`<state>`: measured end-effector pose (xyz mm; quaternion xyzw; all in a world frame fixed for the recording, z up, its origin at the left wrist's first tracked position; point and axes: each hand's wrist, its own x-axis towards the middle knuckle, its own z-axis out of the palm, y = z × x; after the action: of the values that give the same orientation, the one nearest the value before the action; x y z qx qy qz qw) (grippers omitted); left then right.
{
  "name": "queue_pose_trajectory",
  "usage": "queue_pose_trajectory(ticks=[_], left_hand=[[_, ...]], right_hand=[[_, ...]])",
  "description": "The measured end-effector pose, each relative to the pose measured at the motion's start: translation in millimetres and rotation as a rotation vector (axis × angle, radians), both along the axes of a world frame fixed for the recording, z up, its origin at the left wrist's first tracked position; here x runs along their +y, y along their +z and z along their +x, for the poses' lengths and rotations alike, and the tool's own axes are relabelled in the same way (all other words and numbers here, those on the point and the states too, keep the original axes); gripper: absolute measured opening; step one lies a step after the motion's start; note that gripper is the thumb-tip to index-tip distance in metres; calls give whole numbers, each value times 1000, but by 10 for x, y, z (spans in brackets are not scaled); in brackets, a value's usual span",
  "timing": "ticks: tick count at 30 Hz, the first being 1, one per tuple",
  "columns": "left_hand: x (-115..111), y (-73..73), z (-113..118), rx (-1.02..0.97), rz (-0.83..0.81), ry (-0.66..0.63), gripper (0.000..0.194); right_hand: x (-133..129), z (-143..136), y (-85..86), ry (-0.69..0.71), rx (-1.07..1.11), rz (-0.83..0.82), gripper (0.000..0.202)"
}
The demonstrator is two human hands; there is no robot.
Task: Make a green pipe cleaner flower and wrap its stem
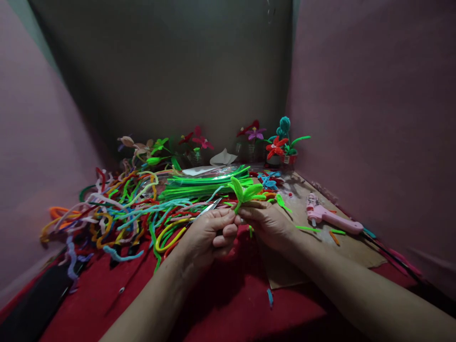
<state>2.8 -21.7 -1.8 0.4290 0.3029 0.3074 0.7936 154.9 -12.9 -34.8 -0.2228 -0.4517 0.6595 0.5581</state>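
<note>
Between my two hands stands a bright green pipe-cleaner flower (245, 192), its looped petals spread upward. My left hand (217, 232) pinches the base of it with thumb and forefinger, the other fingers curled in. From the other side my right hand (265, 221) closes on the same base, just under the petals; its fingertips are partly hidden. A pair of scissors (213, 206) lies just beyond my left hand, blades showing. Behind the flower is a bundle of straight green pipe cleaners (199, 186).
Tangled coloured pipe cleaners (117, 209) cover the left side. A pink glue gun (335, 218) lies on cardboard (285, 270) at right, its cord trailing off. Finished flowers, including a red one (276, 147), stand along the back wall. A dark flat object (39, 304) is at lower left.
</note>
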Motion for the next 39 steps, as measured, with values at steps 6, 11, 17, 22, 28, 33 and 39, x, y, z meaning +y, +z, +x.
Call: queue_pose_trajectory(ticks=[6, 11, 17, 22, 28, 33, 39], left_hand=[[-35, 4, 86, 311, 295, 124, 23], [-49, -83, 152, 780, 820, 368, 28], [-49, -210, 127, 977, 1342, 508, 20], [-53, -192, 117, 916, 1271, 520, 22], [-51, -162, 130, 767, 1081, 505, 25], [-44, -142, 137, 613, 856, 459, 25], [-70, -42, 156, 504, 628, 400, 28]], right_hand=[[-44, -34, 42, -62, 63, -86, 12], [-9, -31, -8, -124, 53, -54, 13], [-8, -35, -31, -166, 34, -44, 9], [-22, -43, -24, -150, 25, -36, 7], [-26, -22, -10, -156, -31, -5, 6], [-34, -19, -11, -177, -55, 48, 10], [-31, -23, -6, -173, -63, 59, 8]])
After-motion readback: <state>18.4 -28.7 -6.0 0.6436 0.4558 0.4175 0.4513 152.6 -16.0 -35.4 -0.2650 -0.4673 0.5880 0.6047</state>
